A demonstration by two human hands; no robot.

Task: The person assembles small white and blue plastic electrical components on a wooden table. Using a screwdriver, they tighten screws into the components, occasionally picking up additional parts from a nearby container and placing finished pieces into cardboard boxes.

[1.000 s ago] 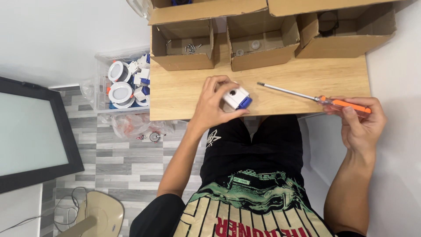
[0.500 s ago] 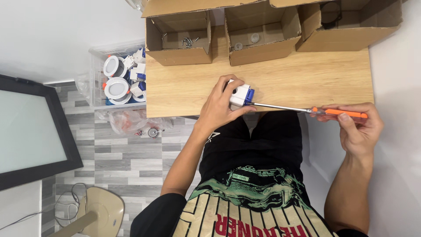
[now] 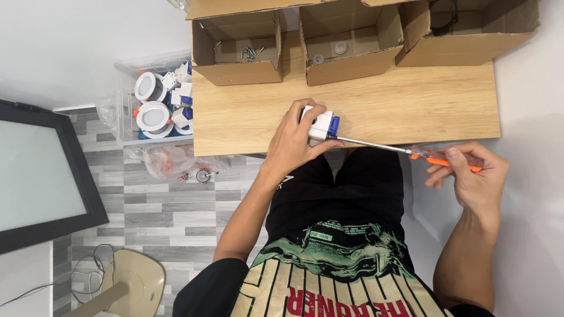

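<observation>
A: While the left hand (image 3: pixel 294 147) is clamped on the white and blue module (image 3: pixel 322 125) at the near edge of the wooden table (image 3: pixel 411 105), what makes the driving go well?

B: I'd say keep the screwdriver (image 3: pixel 405 151) in line with the screw, and press the module firmly onto the board. The right hand (image 3: pixel 470 173) has its fingers wrapped around the orange handle.

A: And the module itself?

B: Small, boxy, white, with a blue end facing right, where the tip meets it.
</observation>
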